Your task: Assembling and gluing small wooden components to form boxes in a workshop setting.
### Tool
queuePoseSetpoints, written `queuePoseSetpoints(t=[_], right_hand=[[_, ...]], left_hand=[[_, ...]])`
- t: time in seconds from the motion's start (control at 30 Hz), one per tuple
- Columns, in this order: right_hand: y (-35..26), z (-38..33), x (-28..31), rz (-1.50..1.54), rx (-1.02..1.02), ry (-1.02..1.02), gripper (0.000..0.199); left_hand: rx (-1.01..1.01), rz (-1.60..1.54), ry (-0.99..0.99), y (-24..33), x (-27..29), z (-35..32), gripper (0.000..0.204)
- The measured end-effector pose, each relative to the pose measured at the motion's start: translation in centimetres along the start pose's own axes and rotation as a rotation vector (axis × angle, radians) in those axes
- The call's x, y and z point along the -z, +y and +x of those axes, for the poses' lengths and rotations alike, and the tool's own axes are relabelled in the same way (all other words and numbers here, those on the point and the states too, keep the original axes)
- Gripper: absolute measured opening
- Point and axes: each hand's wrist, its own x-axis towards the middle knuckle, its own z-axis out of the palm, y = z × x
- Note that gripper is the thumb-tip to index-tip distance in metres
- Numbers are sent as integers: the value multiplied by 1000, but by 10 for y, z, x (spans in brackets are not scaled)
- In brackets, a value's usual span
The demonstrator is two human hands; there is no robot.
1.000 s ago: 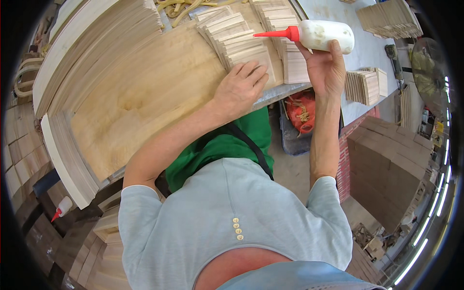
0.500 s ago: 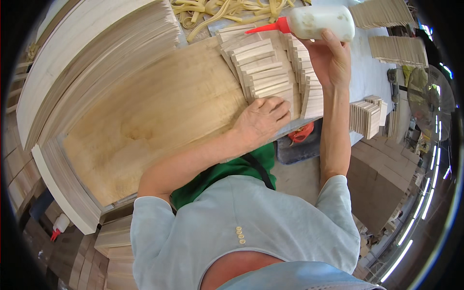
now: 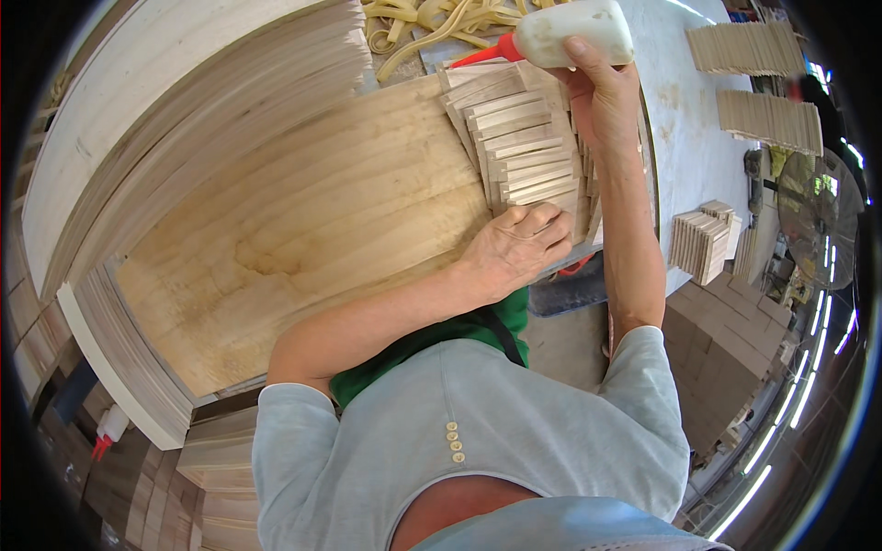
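My right hand is wrapped round a squeeze bottle, whitish with smudges, tipped on its side. Its red nozzle points left, over the far end of a row of overlapping light wooden pieces. At the near end of that row, my left hand lies with its fingers curled against the wood. The fingertips are hidden, so I cannot tell whether they pinch a piece. A second row of wooden pieces is partly covered by my right forearm. Both rows rest on a stained wooden board.
Tall stacks of thin boards stand along the left. Yellowish strips lie tangled at the far edge. Stacks of small wooden pieces sit on the pale table at right. Another red-tipped bottle is at lower left.
The bottle in my right hand has shifted left, bringing its nozzle over the row's far end. My left hand stays at the near end. The whole view has shifted slightly.
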Motion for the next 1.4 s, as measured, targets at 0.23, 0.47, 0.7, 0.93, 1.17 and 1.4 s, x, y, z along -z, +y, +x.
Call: queuePoseSetpoints(t=[0.23, 0.47, 0.7, 0.93, 1.17, 1.4], right_hand=[[10, 2, 2, -1, 28, 47, 38], [9, 0, -5, -20, 56, 81, 35], [-6, -3, -31, -7, -16, 221, 31], [-7, 2, -19, 22, 62, 248, 36], [-14, 4, 13, -198, 127, 175, 32], [-19, 6, 40, -288, 177, 210, 33]], left_hand=[[-8, 6, -5, 0, 3, 3, 34], [-5, -13, 4, 0, 2, 4, 31], [-3, 18, 17, 0, 2, 5, 32], [1, 4, 24, 0, 1, 5, 31], [-5, 19, 13, 1, 0, 4, 31], [-2, 21, 17, 2, -1, 3, 30]])
